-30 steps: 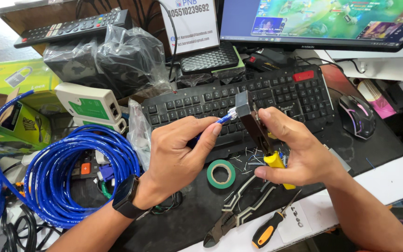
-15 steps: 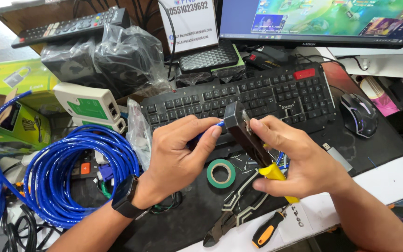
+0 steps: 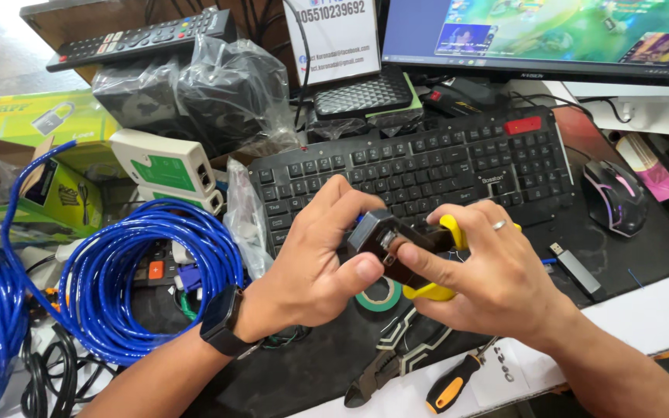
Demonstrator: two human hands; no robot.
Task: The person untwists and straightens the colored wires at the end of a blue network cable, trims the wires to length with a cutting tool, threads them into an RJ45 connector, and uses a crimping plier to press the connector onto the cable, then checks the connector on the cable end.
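My right hand (image 3: 483,280) grips a black crimping tool with yellow handles (image 3: 416,249), held level in front of the keyboard. My left hand (image 3: 313,263) pinches the tool's black head between thumb and fingers; a bit of blue cable shows behind my fingers, mostly hidden. A black smartwatch (image 3: 222,330) is on my left wrist and a ring on my right hand.
A coil of blue cable (image 3: 129,279) lies at left. The black keyboard (image 3: 420,166), a mouse (image 3: 615,197), a green tape roll (image 3: 379,298), pliers (image 3: 373,375), an orange-handled screwdriver (image 3: 454,385), a USB stick (image 3: 574,267), a cable tester (image 3: 166,164) and a monitor (image 3: 543,35) surround my hands.
My right hand has turned the crimping tool from upright to level and lowered it. My left hand moved from holding the blue cable end to gripping the tool's head.
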